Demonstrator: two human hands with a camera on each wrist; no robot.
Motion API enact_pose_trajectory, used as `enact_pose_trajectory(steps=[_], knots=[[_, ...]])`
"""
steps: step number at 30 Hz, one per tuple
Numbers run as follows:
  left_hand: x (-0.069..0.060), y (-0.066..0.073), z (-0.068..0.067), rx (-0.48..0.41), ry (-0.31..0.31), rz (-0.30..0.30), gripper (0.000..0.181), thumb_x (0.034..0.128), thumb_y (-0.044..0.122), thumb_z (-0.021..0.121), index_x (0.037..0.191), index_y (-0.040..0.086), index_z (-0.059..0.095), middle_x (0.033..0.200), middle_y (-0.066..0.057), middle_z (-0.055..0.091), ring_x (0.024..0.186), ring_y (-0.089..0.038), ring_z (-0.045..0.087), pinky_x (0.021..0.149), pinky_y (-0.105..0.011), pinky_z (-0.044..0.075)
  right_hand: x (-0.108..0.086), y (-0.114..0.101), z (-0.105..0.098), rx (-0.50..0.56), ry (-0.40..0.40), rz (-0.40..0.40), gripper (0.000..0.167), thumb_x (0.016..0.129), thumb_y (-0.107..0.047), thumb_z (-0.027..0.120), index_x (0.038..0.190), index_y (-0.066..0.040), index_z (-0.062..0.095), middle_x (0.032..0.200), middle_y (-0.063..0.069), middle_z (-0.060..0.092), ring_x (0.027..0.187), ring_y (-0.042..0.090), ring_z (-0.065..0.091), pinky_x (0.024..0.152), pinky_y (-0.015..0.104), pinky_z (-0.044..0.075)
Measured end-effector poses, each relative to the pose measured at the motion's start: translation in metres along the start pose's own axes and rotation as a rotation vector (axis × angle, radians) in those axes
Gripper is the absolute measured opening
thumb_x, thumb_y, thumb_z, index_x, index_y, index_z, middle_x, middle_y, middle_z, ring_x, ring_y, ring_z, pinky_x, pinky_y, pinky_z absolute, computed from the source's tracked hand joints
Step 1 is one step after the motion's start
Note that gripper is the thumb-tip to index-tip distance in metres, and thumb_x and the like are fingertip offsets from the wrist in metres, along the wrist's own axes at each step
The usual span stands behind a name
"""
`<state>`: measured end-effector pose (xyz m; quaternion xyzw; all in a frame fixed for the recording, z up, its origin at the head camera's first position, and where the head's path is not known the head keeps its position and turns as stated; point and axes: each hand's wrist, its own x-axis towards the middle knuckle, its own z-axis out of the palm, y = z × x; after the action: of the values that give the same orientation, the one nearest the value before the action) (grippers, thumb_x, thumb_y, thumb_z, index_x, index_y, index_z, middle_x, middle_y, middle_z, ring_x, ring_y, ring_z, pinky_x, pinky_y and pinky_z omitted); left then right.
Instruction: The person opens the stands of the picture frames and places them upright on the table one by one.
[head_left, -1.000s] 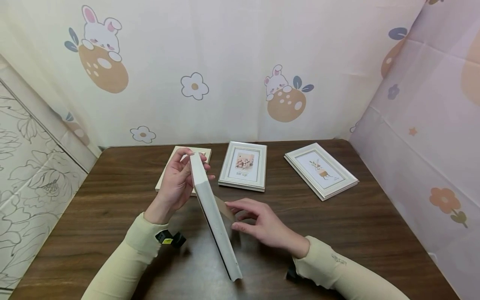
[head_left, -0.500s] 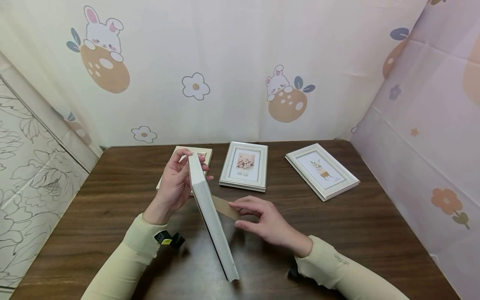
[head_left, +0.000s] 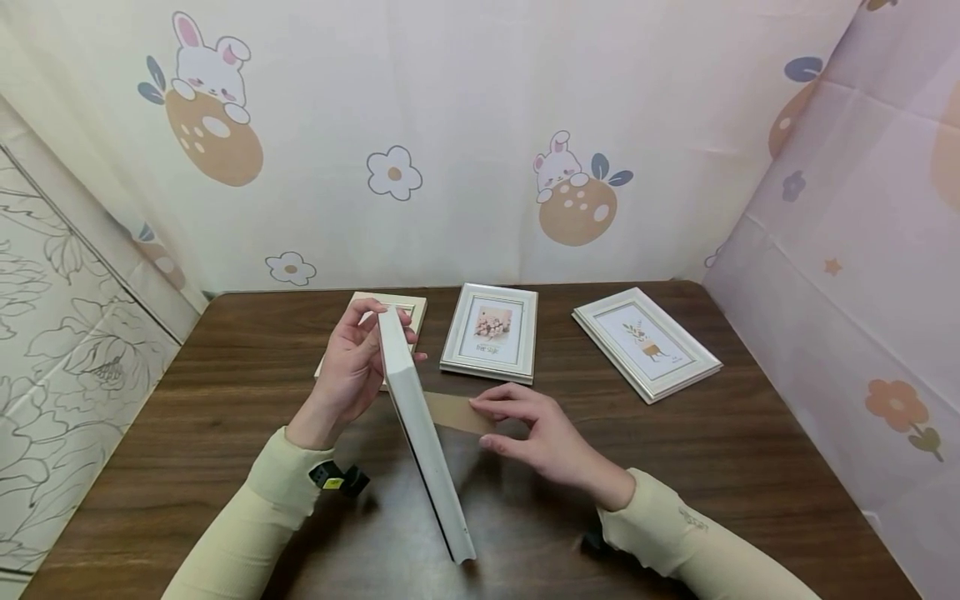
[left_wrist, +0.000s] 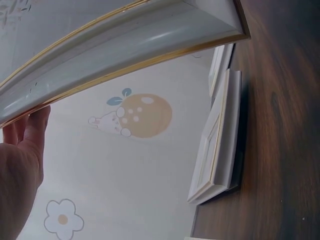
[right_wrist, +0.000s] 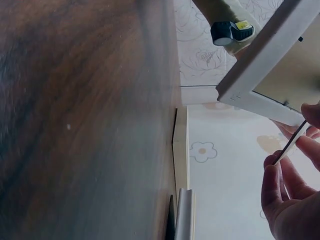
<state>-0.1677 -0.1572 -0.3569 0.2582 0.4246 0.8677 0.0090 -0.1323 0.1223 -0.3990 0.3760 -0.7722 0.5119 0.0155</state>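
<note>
A white picture frame (head_left: 427, 442) stands tilted on the table, its narrow edge toward the head camera. My left hand (head_left: 352, 367) grips its upper end, thumb on one side and fingers on the other. From the back of the frame a brown easel stand (head_left: 459, 413) sticks out to the right. My right hand (head_left: 551, 437) pinches the free end of this stand. In the right wrist view the stand (right_wrist: 289, 145) shows edge-on between thumb and fingers, below the frame's beige back (right_wrist: 295, 70). Gold trim lines the frame front (left_wrist: 125, 52) in the left wrist view.
A cream frame (head_left: 416, 310) lies behind the left hand, partly hidden. Two white frames lie face up farther back: one with a flower picture (head_left: 489, 333), one with a plant picture (head_left: 647, 343). Patterned curtains (head_left: 450, 142) border the dark wooden table (head_left: 225, 400).
My right hand has moved right with the stand's end, and more of the stand shows out from the frame's back. The left hand keeps its grip; the frame has barely shifted left.
</note>
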Motion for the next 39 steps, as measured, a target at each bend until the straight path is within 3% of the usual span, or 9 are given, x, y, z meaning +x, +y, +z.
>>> enact_pose_trajectory(steps=[7, 19, 23, 30, 39], knots=[[0.000, 0.000, 0.000, -0.004, -0.008, 0.005, 0.016, 0.1040, 0.007, 0.047, 0.114, 0.014, 0.057, 0.112, -0.011, 0.061, 0.094, -0.024, 0.066, 0.078, -0.048, 0.058, 0.001, 0.001, -0.008, -0.025, -0.006, 0.020, 0.039, 0.086, -0.015, 0.080, 0.124, -0.011, 0.071, 0.123, -0.002, 0.063, 0.111, 0.018, 0.059, 0.091, 0.031, 0.047], [-0.001, -0.001, 0.002, -0.019, 0.026, 0.011, 0.016, 0.1022, 0.004, 0.050, 0.113, 0.013, 0.057, 0.111, -0.013, 0.062, 0.093, -0.025, 0.068, 0.078, -0.046, 0.059, 0.001, 0.006, 0.000, 0.037, -0.021, -0.008, 0.042, 0.087, -0.007, 0.077, 0.127, -0.009, 0.067, 0.123, 0.002, 0.064, 0.108, 0.020, 0.061, 0.089, 0.035, 0.053], [0.001, -0.001, 0.002, -0.024, 0.031, 0.031, 0.015, 0.0991, 0.005, 0.056, 0.112, 0.012, 0.059, 0.110, -0.014, 0.064, 0.093, -0.024, 0.069, 0.078, -0.037, 0.059, 0.001, 0.007, 0.000, 0.034, -0.029, 0.011, 0.045, 0.087, -0.008, 0.077, 0.131, -0.010, 0.064, 0.125, 0.002, 0.063, 0.108, 0.019, 0.061, 0.090, 0.035, 0.053], [0.001, 0.002, -0.001, 0.028, 0.081, 0.058, 0.014, 0.0994, 0.005, 0.057, 0.111, 0.012, 0.060, 0.109, -0.013, 0.064, 0.090, -0.021, 0.067, 0.072, -0.028, 0.057, 0.001, 0.010, -0.002, 0.018, -0.035, 0.037, 0.047, 0.088, -0.009, 0.076, 0.133, -0.011, 0.062, 0.127, 0.001, 0.062, 0.111, 0.020, 0.060, 0.091, 0.036, 0.053], [0.000, 0.017, -0.013, 0.106, 0.150, 0.086, 0.015, 0.0996, 0.004, 0.057, 0.111, 0.013, 0.060, 0.110, -0.011, 0.064, 0.092, -0.018, 0.064, 0.072, -0.028, 0.057, -0.005, 0.016, -0.009, -0.013, -0.059, 0.084, 0.046, 0.089, -0.007, 0.075, 0.133, -0.011, 0.063, 0.127, 0.001, 0.062, 0.112, 0.020, 0.061, 0.092, 0.038, 0.053]])
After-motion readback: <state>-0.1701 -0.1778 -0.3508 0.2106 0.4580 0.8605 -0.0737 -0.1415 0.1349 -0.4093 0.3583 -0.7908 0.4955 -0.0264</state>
